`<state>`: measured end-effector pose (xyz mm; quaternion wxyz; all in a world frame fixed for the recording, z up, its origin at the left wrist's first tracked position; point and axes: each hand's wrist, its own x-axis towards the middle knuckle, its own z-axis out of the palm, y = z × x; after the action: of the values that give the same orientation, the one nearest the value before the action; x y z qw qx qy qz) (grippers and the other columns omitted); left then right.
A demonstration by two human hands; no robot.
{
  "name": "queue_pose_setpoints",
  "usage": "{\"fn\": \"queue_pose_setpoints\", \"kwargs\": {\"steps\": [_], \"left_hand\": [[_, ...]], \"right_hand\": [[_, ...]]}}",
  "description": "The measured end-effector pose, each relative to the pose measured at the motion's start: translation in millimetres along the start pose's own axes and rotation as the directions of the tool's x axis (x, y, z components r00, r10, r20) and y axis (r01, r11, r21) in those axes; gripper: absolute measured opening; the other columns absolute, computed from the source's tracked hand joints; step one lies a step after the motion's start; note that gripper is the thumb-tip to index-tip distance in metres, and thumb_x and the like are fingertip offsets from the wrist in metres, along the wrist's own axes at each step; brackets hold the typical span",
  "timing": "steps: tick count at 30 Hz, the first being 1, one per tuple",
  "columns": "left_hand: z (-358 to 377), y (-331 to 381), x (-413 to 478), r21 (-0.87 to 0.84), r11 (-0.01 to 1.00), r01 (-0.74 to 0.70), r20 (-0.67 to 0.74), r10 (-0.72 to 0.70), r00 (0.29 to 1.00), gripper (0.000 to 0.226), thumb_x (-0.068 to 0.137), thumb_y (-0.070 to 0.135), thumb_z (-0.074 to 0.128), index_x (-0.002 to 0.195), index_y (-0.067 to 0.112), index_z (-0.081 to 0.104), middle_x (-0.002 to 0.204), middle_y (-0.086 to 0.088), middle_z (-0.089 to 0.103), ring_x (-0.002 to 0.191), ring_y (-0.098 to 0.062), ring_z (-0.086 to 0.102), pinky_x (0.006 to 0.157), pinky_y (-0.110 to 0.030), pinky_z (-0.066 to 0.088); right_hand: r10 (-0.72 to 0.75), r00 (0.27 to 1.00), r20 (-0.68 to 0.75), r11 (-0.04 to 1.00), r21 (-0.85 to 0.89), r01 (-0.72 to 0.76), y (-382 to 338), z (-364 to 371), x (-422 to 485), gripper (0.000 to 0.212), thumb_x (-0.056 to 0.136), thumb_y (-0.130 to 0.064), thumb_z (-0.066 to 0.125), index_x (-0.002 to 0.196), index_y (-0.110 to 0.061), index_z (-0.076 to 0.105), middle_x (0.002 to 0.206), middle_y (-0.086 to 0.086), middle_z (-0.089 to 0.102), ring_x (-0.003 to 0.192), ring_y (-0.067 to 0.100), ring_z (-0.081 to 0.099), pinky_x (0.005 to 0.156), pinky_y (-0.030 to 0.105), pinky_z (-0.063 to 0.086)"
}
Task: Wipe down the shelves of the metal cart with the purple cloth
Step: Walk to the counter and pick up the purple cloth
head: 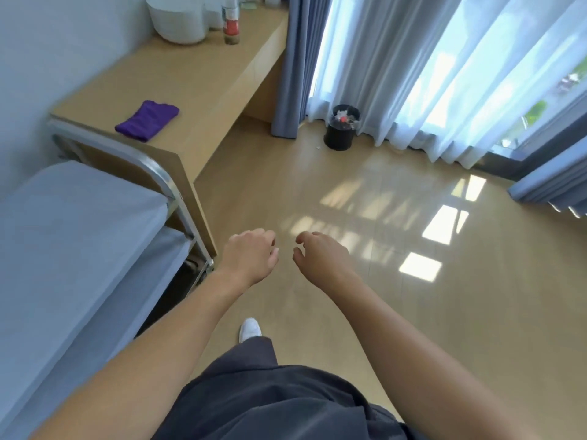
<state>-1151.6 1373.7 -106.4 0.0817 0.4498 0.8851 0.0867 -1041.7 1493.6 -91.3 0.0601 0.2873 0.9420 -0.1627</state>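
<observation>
The purple cloth (147, 120) lies folded on the near end of a wooden desk (197, 87) at upper left. The metal cart (79, 236) stands at the left, below the desk end, with a steel handle rail and grey shelves. My left hand (251, 254) and my right hand (320, 254) hang side by side over the floor in the middle of the view, fingers loosely curled, holding nothing. Both hands are well short of the cloth and to the right of the cart.
A black waste bin (341, 128) stands by the white curtains (428, 74) at the window. White bowls (178, 20) and a bottle (231, 23) sit at the desk's far end. Glossy wooden floor (349, 192) spreads ahead; my white shoe (250, 329) shows below.
</observation>
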Motion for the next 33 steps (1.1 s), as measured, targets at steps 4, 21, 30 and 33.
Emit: {"fn": "queue_pose_setpoints", "kwargs": {"steps": [4,21,30,33], "left_hand": [[-29.5,-39.6,72.5,0.01,0.999,0.031,-0.007,-0.031,0.999,0.024,0.094,0.036,0.044,0.101,0.02,0.06,0.099,0.001,0.064,0.092,-0.022,0.061,0.069,-0.032,0.039],[-74.1,-199.3,296.6,-0.158,0.843,0.514,-0.145,-0.535,0.832,0.02,0.093,0.031,0.05,0.103,0.018,0.061,0.102,0.003,0.065,0.088,-0.018,0.062,0.064,-0.029,0.043],[-77.3,-264.4,311.1,-0.249,0.602,0.759,-0.221,-0.798,0.56,0.021,0.093,0.028,0.052,0.107,0.017,0.062,0.101,0.001,0.061,0.086,-0.017,0.059,0.062,-0.028,0.04],[-69.0,-297.0,311.9,-0.226,0.549,0.805,-0.239,-0.832,0.5,0.025,0.091,0.028,0.055,0.112,0.015,0.061,0.107,-0.002,0.059,0.091,-0.018,0.057,0.067,-0.029,0.045]], "right_hand": [[-0.014,1.0,-0.028,1.0,0.017,0.014,-20.1,-24.0,87.6,0.031,0.096,-0.033,0.045,0.121,-0.02,0.06,0.112,0.002,0.067,0.105,0.026,0.062,0.081,0.038,0.053],[-0.535,0.84,0.097,0.835,-0.09,0.542,-113.9,-81.8,434.0,0.04,0.098,-0.028,0.043,0.135,-0.018,0.049,0.128,0.002,0.058,0.119,0.025,0.049,0.08,0.035,0.045],[-0.8,0.553,0.233,0.535,-0.141,0.833,-203.1,-61.9,527.9,0.032,0.099,-0.03,0.044,0.125,-0.015,0.052,0.12,0.005,0.058,0.113,0.026,0.051,0.083,0.039,0.049],[-0.841,0.462,0.282,0.448,-0.118,0.886,-234.6,-43.6,542.8,0.031,0.099,-0.029,0.045,0.125,-0.015,0.052,0.122,0.004,0.058,0.113,0.025,0.05,0.084,0.039,0.049]]}}
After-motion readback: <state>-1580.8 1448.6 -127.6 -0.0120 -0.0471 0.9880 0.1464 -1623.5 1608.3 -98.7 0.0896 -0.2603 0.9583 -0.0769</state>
